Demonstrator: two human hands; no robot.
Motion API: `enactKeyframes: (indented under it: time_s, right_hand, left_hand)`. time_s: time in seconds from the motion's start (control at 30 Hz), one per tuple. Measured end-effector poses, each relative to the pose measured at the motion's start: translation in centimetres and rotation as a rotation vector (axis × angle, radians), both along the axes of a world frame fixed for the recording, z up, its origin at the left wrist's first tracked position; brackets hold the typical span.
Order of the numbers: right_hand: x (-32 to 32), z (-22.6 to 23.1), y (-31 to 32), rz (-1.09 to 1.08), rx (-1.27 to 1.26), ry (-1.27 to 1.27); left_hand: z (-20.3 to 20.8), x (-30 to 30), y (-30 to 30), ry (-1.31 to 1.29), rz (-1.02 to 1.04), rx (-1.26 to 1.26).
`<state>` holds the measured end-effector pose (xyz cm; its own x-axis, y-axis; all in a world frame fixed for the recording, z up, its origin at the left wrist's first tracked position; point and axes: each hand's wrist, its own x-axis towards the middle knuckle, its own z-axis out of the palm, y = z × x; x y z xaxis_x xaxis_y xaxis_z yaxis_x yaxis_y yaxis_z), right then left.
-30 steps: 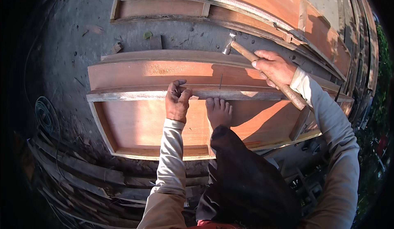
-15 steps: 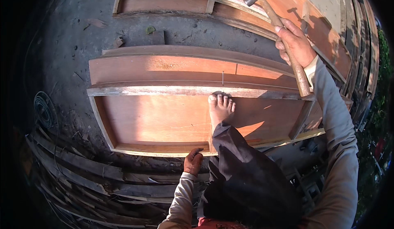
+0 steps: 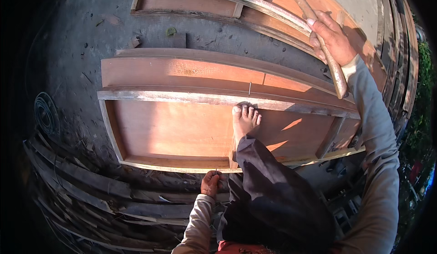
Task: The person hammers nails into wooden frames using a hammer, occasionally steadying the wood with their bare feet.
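Note:
My right hand [image 3: 336, 40] grips a hammer [image 3: 336, 74] by its wooden handle, raised over the right side; part of the hammer's metal head is cut off by the top edge. Down at the near edge of a wooden panel frame [image 3: 182, 98], my left hand [image 3: 210, 183] is closed in a pinch. A thin nail [image 3: 216, 170] sticks up from its fingertips beside the near rail. Another nail [image 3: 249, 88] stands upright in the far rail, just beyond my bare foot [image 3: 246, 119], which presses on the frame.
A second panel [image 3: 182, 67] lies beneath and beyond this frame. Farther off is another framed panel [image 3: 186, 2]. Stacked boards [image 3: 91, 176] fill the lower left, with a coiled hose [image 3: 45, 112] above them. Long planks [image 3: 400, 49] line the right side.
The hammer and my right hand have shifted slightly up and to the right in view. My left hand has turned a little, and the nail in its fingertips now points upward.

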<state>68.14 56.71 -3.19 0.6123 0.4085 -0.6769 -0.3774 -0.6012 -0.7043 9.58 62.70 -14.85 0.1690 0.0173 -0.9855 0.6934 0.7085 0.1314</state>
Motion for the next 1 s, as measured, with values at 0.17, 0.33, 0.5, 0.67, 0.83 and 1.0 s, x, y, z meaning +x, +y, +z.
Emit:
enactKeyframes:
  time_s: [0.17,0.33,0.5,0.67,0.83,1.0]
  right_hand:
    - [-9.7,-6.2,-1.8,0.215,-0.427,0.202]
    - [-4.1,-2.2,-2.3,0.328,-0.319,0.341]
    - [-2.1,-2.9,-0.1,-0.382,0.047,-0.277]
    - [-6.8,-4.2,-2.0,0.072,-0.281,0.143]
    - [-0.9,-1.5,-0.1,-0.018,-0.026,0.040]
    - [-9.7,-6.2,-1.7,-0.073,-0.344,0.042]
  left_hand:
    - [-0.5,-0.5,-1.4,0.066,-0.048,-0.040]
    - [0.8,-2.6,-1.7,0.037,0.024,-0.022]
    - [-0.4,-4.3,-2.7,0.107,-0.040,-0.005]
    - [0.3,-2.7,-3.1,0.108,-0.130,0.077]
    - [0.7,-3.8,-3.3,0.123,-0.148,0.128]
    - [-0.4,-3.8,-4.2,0.088,-0.119,0.120]
